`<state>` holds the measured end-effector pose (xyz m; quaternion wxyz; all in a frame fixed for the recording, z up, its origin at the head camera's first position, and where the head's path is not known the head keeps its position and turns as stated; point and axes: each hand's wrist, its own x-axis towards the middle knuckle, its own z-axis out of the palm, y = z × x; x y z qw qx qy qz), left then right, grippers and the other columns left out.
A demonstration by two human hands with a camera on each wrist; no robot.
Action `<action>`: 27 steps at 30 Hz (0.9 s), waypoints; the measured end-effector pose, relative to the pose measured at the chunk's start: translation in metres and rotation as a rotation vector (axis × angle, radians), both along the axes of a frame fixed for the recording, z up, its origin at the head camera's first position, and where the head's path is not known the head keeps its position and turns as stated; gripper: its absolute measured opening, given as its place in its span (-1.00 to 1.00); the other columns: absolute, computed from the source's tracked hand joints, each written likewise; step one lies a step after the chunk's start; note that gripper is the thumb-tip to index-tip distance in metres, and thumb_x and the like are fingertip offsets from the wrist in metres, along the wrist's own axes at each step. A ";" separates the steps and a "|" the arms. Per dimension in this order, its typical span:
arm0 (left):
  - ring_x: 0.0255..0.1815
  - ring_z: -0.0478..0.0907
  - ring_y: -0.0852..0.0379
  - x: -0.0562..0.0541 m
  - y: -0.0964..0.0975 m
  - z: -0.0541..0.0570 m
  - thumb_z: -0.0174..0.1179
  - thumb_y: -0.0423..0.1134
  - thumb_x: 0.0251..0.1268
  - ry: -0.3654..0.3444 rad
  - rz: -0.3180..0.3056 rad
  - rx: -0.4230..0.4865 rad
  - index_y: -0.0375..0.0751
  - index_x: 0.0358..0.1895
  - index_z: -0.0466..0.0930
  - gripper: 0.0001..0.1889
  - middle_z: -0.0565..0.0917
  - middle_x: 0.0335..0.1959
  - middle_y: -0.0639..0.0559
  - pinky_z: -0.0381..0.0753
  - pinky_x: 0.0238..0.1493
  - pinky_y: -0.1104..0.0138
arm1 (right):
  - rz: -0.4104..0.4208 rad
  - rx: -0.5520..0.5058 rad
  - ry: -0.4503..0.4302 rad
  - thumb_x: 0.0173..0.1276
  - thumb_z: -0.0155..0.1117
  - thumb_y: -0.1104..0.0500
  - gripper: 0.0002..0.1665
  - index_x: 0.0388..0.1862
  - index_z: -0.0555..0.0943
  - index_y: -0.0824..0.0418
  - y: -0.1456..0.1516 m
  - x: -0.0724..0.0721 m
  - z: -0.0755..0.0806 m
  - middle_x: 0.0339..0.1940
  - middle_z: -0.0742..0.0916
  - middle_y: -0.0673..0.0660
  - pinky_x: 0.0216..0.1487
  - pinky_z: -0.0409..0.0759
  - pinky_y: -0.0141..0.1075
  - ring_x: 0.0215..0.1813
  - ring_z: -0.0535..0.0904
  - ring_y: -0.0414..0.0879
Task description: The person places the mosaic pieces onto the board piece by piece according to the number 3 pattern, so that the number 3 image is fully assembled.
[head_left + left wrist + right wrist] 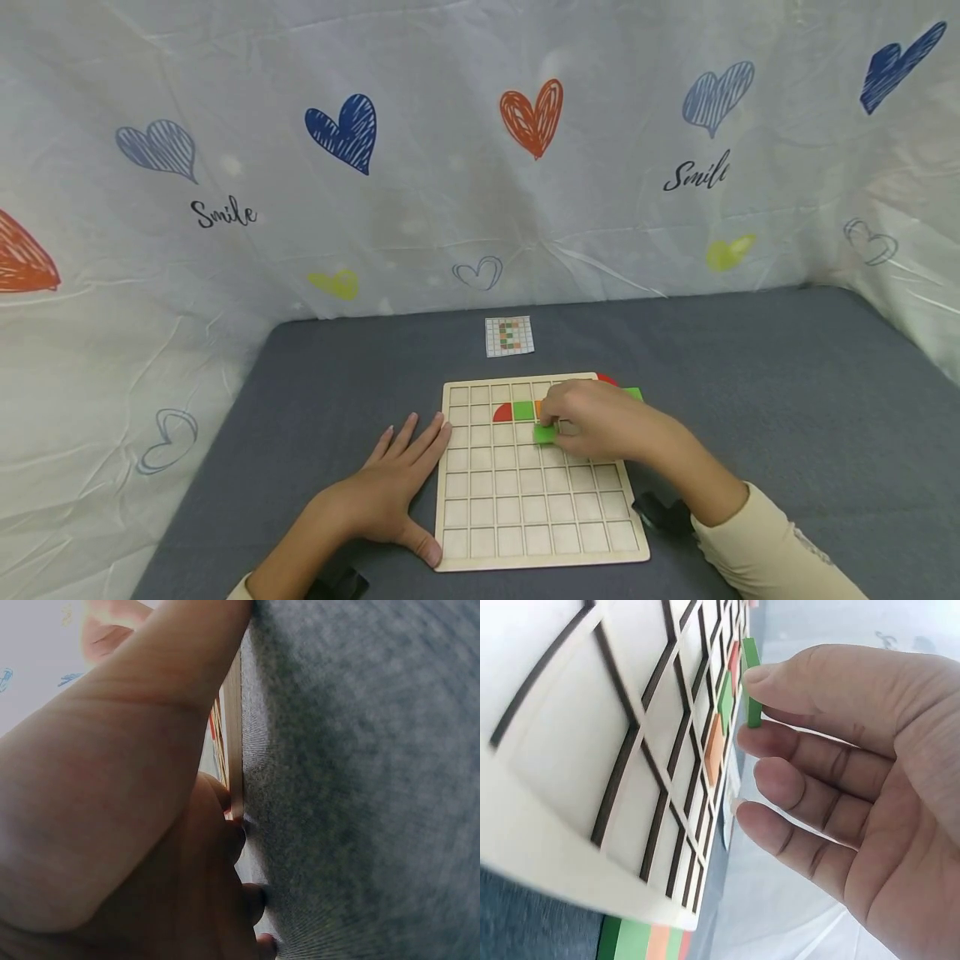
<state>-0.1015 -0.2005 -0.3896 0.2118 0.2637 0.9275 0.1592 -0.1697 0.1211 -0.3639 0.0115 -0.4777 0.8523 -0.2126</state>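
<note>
A pale wooden grid board (540, 563) lies on the table, with one row holding a red quarter-round tile (502, 413), a green square tile (523, 411) and an orange tile (714, 750). Thumb and index finger of my right hand (603, 419) pinch another green square tile (543, 435), held on edge over the board in the right wrist view. The other fingers of that hand are bent and touch no tile. My left hand (393, 492) rests at the board's left edge, fingers spread and straight, with thumb and fingertips against the rim.
A small card (509, 337) printed with a coloured grid pattern lies behind the board. By the board's right edge sit more tiles (634, 941) in green, orange and red, partly hidden by my right hand in the head view. A white cloth (420, 217) with hearts hangs behind the grey table.
</note>
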 end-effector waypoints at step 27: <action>0.60 -0.46 -0.22 0.000 0.001 0.000 0.38 0.55 -0.34 -0.002 0.003 0.007 -0.06 0.66 -0.28 0.50 -0.29 0.65 0.00 -0.34 0.46 -0.25 | -0.009 0.060 0.023 0.01 0.22 0.47 -0.71 -0.59 0.63 0.07 -0.045 -0.002 -0.009 -0.57 0.46 -0.15 -0.40 0.37 -0.39 -0.45 0.37 -0.24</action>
